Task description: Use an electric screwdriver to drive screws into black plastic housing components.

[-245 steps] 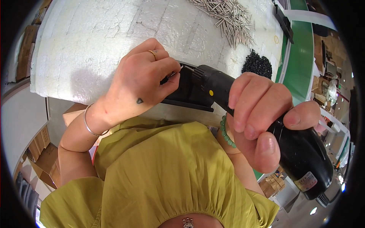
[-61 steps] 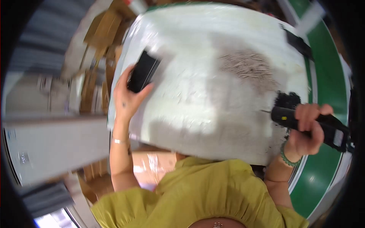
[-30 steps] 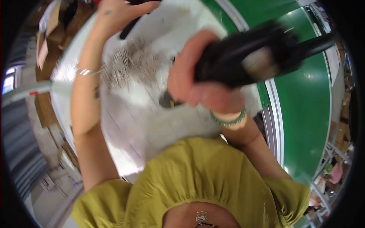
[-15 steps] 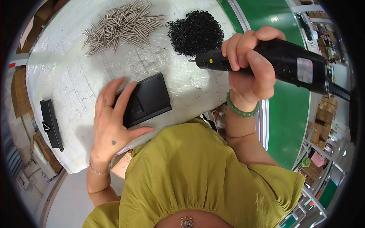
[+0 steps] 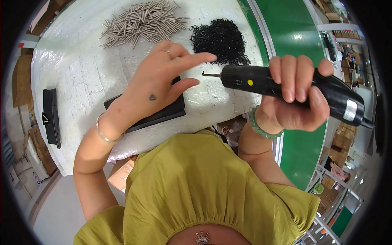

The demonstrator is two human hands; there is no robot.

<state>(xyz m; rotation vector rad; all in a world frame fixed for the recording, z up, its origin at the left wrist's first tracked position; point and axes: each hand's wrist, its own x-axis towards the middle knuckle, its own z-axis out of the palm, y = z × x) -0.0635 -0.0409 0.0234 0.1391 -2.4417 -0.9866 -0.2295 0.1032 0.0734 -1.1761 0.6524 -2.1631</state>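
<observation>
My right hand [image 5: 298, 92] is wrapped around a black electric screwdriver [image 5: 241, 78], which points left over the table. At the tip of its thin bit sits a small dark piece, probably a screw. My left hand [image 5: 157, 77] is in the air with index finger and thumb stretched apart, and nothing shows between them. Its index fingertip is close to the pile of small black screws [image 5: 220, 38], just above the bit. Beneath my left hand and wrist lies a flat black rectangular part [image 5: 173, 109], partly hidden by them.
A heap of silvery metal pins [image 5: 143, 24] lies at the far side of the wrapped white table [image 5: 77, 81]. Toward the left edge rests a long black strip-shaped part [image 5: 51, 118]. A green floor [image 5: 302, 163] and shelving lie to the right.
My left hand has left the black part's side and moved right and away from me, toward the screws. The screwdriver has shifted right and nearer me; a small dark piece now shows at its tip.
</observation>
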